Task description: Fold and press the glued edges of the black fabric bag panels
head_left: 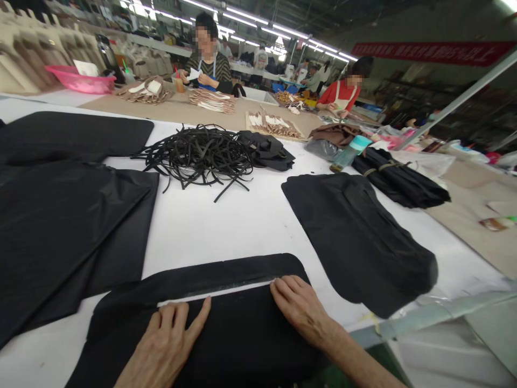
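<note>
A flat black sheet of leather-like material point(246, 334) lies at the table's near edge in front of me. Along its upper side runs a black border piece with rounded corners point(242, 265), and a narrow white strip point(230, 289) shows between the two. My left hand point(167, 334) rests on the sheet, fingers bent at the strip and thumb spread to the right. Farther right, my right hand point(299, 310) lies on the same edge, its fingers side by side over the end of the strip; its thumb is hidden. Both hands press from above.
Large black panels point(60, 231) cover the table's left. A heap of thin black straps point(197, 156) lies behind, and stacked black pieces point(359, 237) sit at right. Beyond them stand a teal-capped bottle point(351, 152) and a pink basin point(81, 80). Two co-workers sit across the table.
</note>
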Available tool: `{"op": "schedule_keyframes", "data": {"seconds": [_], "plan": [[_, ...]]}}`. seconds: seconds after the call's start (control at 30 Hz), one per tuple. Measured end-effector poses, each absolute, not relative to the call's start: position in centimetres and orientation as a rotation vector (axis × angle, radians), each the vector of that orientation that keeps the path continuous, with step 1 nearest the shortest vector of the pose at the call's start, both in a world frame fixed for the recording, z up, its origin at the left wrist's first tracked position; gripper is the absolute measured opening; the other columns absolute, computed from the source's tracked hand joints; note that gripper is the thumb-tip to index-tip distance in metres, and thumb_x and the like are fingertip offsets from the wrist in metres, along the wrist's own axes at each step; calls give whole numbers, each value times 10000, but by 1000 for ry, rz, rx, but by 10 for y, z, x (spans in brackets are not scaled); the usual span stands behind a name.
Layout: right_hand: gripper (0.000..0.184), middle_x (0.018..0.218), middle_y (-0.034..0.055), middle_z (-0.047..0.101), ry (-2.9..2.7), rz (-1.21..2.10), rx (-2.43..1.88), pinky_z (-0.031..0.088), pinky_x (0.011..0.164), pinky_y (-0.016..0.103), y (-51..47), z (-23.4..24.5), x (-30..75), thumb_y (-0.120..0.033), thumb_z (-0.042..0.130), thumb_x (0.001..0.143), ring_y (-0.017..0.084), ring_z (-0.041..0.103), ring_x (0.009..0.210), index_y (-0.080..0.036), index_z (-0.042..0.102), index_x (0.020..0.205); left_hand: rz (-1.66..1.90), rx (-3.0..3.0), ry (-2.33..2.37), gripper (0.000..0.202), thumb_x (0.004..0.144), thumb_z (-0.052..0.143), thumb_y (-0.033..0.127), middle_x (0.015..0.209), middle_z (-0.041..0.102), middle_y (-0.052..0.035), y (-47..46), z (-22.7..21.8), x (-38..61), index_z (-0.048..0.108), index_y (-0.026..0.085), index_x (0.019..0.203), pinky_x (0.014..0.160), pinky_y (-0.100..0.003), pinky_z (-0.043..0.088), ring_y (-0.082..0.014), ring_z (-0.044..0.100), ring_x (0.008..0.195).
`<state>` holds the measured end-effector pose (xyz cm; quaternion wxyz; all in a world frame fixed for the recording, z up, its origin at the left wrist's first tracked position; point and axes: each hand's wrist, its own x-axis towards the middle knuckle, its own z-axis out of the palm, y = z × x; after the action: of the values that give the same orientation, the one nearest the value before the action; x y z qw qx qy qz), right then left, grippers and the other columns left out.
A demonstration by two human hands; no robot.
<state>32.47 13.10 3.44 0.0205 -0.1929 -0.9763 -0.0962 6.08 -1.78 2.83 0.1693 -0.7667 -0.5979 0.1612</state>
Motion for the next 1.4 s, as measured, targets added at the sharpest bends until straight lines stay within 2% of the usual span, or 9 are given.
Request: {"op": "schedule_keyframes", "data": {"seconds": [0.2,0.37,0.47,0.6,0.83,1.0,1.13,1.27,1.4], "plan": [[303,995,116,577,-2916,-157,-861,472,742,320,130,34,341,-10,427,832,213,516,879,-97,549,1095,450,-2171,-1644,769,678,492,15,930,581,-140,-16,24,60,279,228,1385,690,-456,486,-306,568,806],[451,1039,91,566,-2933,-142,-937,482,767,327,126,35,336,-26,485,801,214,514,899,-170,485,1229,369,-2184,-1694,750,684,485,1,911,584,-135,-15,21,60,306,233,1375,682,-456,494,-304,570,800],[476,1038,94,571,-2956,-206,-877,497,765,340,126,33,336,-18,494,774,221,524,897,-165,488,1227,280,-2200,-1794,666,708,459,0,942,598,-124,-16,23,58,397,235,1328,739,-455,507,-285,579,841],[430,1043,114,588,-2890,-261,-789,512,776,326,128,26,346,13,410,771,222,548,921,-134,528,1158,143,-2268,-1860,547,703,416,-28,1060,615,-122,-28,24,45,519,136,1214,868,-389,494,-260,563,991],[272,1014,127,597,-2663,-269,-944,495,700,383,112,35,302,-111,383,848,271,569,865,-181,559,1043,-33,-2424,-1943,578,710,402,-5,1299,513,-111,-48,34,25,424,102,1278,1008,-326,414,-224,441,1211],[331,965,88,596,-2763,117,-570,456,718,346,76,42,207,-19,406,803,223,538,827,-182,549,1053,-171,-2425,-1874,429,793,406,63,1240,561,-121,-52,35,21,481,78,1215,971,-330,452,-228,477,1176],[376,987,56,566,-2922,287,-468,433,721,348,67,34,168,-48,520,795,211,491,831,-194,508,1142,-211,-2335,-1927,424,803,380,39,1208,577,-119,-57,26,10,484,78,1212,964,-351,450,-228,494,1139],[458,1025,59,548,-3019,237,-419,422,740,371,69,28,164,-68,540,797,222,459,852,-168,450,1235,-99,-2246,-2174,538,760,377,-10,1256,539,-93,-57,23,-3,441,141,1272,952,-384,440,-239,489,1119],[525,1077,64,537,-3059,113,-422,421,749,388,66,32,162,-46,516,785,240,446,868,-186,419,1281,20,-2212,-2351,529,769,405,6,1251,540,-74,-49,27,-7,463,188,1262,933,-416,436,-255,499,1076]]}}
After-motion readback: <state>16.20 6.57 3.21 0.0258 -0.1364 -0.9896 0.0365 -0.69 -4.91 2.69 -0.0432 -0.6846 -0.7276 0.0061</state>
